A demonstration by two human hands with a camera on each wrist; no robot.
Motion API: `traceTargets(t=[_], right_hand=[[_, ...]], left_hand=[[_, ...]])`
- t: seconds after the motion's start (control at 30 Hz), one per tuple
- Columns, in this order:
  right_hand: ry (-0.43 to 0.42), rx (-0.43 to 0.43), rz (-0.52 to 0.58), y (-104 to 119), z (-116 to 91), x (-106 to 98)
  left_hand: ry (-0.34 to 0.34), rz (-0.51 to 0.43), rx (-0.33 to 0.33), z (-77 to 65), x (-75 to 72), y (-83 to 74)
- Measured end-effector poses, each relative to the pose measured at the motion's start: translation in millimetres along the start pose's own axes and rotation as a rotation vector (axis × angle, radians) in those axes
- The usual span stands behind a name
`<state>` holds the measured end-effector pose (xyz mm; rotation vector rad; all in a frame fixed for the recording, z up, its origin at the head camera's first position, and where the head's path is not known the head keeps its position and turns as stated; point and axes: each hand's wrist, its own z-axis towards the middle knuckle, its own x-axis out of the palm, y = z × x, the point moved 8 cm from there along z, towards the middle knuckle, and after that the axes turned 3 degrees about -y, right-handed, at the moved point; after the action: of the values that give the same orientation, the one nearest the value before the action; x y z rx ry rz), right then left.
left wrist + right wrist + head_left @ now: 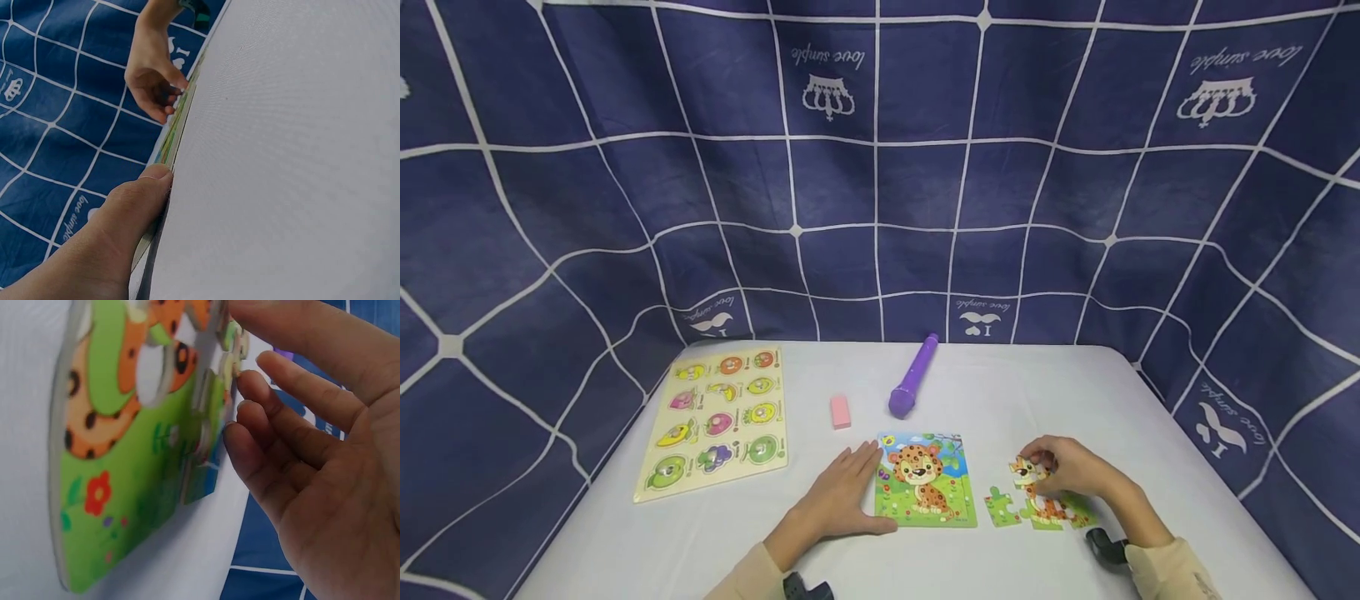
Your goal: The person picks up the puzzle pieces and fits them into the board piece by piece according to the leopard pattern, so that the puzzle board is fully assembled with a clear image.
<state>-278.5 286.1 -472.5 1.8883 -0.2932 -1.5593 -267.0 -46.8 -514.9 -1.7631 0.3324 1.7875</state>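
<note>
My left hand (pixel 842 493) rests flat on the table. Its fingers lie along the left edge of a square leopard picture board (pixel 922 517), and its thumb touches the near-left corner. To the right of the board, my right hand (pixel 1072 468) pinches a puzzle piece (pixel 1022 472) showing part of a leopard's face. Its thumb and fingers are curled at that piece. Below and around it lie joined leopard pieces (pixel 1051 512), with a green corner piece (pixel 1000 507) to their left. In the right wrist view, the leopard's lower body and red flower show on a piece (pixel 119 506) close by.
A wooden fruit puzzle board (pixel 718 417) lies at the left. Beyond the leopard board are a pink block (pixel 840 412) and a purple toy microphone (pixel 914 377). A blue gridded cloth (pixel 880 183) hangs behind the white table (pixel 1000 392).
</note>
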Motion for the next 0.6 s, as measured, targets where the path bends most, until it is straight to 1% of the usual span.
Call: traceTargets(t=[0.13,0.4,0.6], right_hand=[[0.005,-0.002,-0.004,-1.5,1.9,2.0],[0.016,-0.007,-0.022,-4.4,5.5,3.0],[0.031,-0.038,-0.028,-1.7,4.8,3.0]], left_hand=[[0.006,0.012,-0.006,0.4,2.0,0.8],[0.004,0.014,-0.003,0.8,-0.5,-0.5],[-0.009,-0.009,0.007,-0.2,-0.8,-1.6]])
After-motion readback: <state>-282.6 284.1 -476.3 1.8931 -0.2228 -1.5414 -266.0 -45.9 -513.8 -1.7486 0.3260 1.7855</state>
